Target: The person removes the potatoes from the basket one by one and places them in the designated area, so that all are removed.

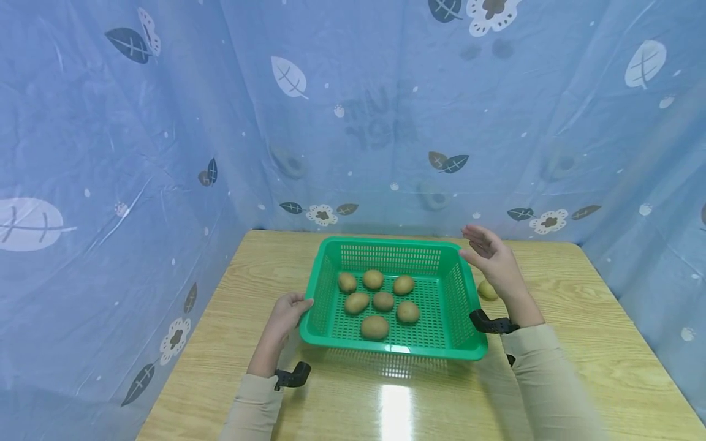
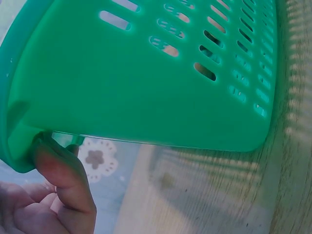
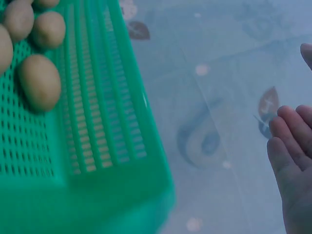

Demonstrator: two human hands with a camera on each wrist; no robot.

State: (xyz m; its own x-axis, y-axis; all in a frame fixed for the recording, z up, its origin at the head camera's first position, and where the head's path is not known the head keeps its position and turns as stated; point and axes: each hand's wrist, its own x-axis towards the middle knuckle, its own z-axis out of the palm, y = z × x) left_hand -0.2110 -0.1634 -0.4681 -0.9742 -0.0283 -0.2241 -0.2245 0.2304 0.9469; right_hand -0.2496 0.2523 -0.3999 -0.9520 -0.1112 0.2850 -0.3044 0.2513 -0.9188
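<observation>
A green plastic basket [image 1: 353, 346] with slotted walls holds several potatoes [image 1: 375, 327], spread over its left and middle floor. My left hand [image 1: 285, 315] grips the basket's left rim; the left wrist view shows the thumb and fingers [image 2: 68, 170] pinching it near a corner. Beyond the right rim, my right hand [image 1: 494, 263] is raised near the back right corner, fingers extended and nothing held. The right wrist view has that hand [image 3: 297, 161] apart from the basket wall [image 3: 122, 97]. Another potato [image 1: 488, 290] lies on the table right of the basket, partly covered by my right hand.
The wooden table [image 1: 595, 343] spreads out around the basket. A blue patterned curtain [image 1: 386, 122] hangs behind the table and along its sides. Each wrist wears a black camera mount [image 1: 295, 375].
</observation>
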